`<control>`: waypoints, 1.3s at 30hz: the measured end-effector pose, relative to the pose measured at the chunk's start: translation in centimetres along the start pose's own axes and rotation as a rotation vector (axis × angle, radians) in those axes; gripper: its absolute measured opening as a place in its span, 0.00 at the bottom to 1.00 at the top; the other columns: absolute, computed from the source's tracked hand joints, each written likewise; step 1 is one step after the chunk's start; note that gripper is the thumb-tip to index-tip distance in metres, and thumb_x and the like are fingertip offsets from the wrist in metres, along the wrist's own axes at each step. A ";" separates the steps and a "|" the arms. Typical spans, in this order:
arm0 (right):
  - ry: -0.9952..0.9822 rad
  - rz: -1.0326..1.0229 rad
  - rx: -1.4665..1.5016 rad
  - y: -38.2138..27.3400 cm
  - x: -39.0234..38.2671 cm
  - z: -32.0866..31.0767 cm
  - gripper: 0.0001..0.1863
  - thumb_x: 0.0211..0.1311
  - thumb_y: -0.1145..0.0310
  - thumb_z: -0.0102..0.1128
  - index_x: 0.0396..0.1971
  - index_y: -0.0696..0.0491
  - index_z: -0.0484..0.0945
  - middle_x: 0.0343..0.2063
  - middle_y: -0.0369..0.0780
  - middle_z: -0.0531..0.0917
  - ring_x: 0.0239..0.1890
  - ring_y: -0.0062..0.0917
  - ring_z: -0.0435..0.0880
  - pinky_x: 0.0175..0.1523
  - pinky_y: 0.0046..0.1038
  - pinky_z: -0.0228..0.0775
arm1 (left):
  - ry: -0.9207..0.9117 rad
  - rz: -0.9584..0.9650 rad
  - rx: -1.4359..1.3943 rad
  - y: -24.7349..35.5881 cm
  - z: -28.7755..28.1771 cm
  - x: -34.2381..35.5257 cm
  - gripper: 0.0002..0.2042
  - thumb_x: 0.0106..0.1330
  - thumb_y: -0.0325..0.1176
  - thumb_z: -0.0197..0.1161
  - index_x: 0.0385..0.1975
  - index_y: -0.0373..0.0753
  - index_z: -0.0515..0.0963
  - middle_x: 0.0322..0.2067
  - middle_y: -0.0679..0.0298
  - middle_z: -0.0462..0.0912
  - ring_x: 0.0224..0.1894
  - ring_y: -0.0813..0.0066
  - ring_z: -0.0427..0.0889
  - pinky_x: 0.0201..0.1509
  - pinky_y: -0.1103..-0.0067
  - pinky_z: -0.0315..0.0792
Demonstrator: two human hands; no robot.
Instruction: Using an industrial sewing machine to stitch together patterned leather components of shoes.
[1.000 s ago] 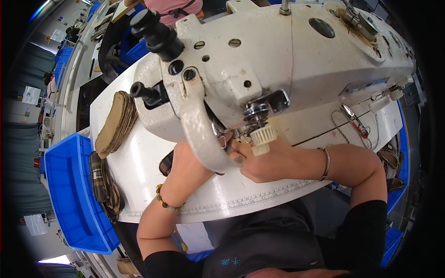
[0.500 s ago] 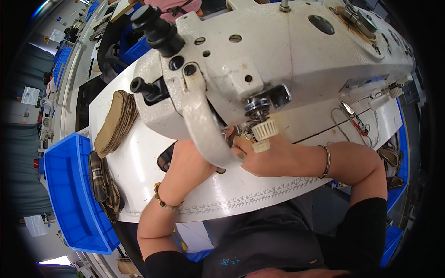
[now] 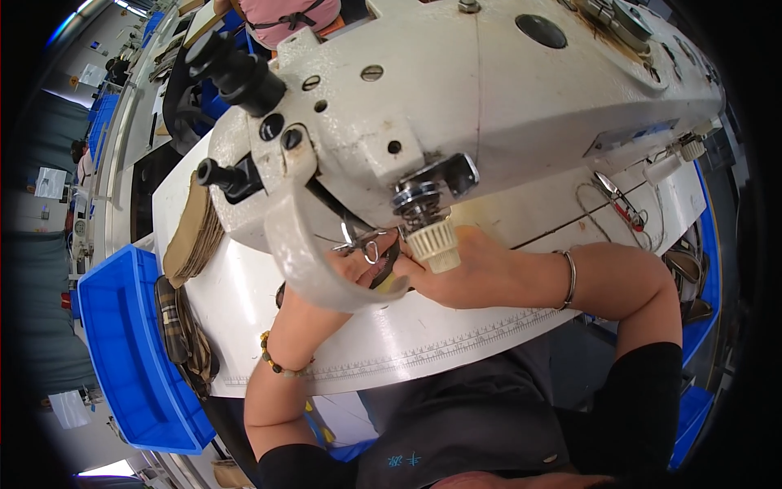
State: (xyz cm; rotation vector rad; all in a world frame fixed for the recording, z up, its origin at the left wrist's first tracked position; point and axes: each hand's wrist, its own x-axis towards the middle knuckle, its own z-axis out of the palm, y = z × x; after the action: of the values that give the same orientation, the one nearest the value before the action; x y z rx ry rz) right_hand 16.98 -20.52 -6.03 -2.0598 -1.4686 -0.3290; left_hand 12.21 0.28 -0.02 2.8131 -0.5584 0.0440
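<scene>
At twelve o'clock I have the industrial sewing machine (image 3: 383,114), with the dark fabric piece (image 3: 388,265) low beneath it, between both hands. From three o'clock my right hand (image 3: 460,281) pinches its edge; from nine my left hand (image 3: 346,265) touches it, grip too hidden to tell. I judge this as positioning; the next move calls for steady, even guiding.
</scene>
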 end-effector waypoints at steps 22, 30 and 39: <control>-0.039 -0.046 -0.095 0.0 0.6 -0.8 0.07 0.43 0.73 0.62 0.24 0.55 0.74 0.22 0.42 0.76 0.18 0.31 0.81 0.20 0.31 0.72 | -0.021 -0.005 -0.085 0.4 -0.8 0.4 0.11 0.60 0.28 0.66 0.42 0.36 0.83 0.36 0.53 0.82 0.35 0.51 0.82 0.37 0.66 0.75; -0.026 -0.058 -0.134 0.3 0.2 -1.0 0.05 0.43 0.72 0.62 0.18 0.53 0.74 0.21 0.42 0.75 0.17 0.30 0.79 0.19 0.30 0.71 | -0.003 -0.031 -0.012 0.9 -0.3 0.3 0.09 0.62 0.30 0.64 0.39 0.35 0.84 0.38 0.52 0.82 0.37 0.48 0.81 0.40 0.63 0.75; -0.045 -0.076 -0.067 0.0 -0.1 -1.0 0.08 0.56 0.71 0.62 0.36 0.51 0.78 0.22 0.36 0.77 0.17 0.27 0.78 0.18 0.28 0.68 | 0.039 -0.079 -0.017 0.0 0.4 0.0 0.09 0.59 0.31 0.66 0.38 0.38 0.85 0.37 0.52 0.83 0.37 0.50 0.82 0.39 0.65 0.75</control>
State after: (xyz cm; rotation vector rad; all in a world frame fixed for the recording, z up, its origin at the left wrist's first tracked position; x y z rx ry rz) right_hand 17.08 -21.20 -5.28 -2.0795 -1.5859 -0.3697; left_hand 12.18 0.17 -0.40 2.8078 -0.4363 0.0783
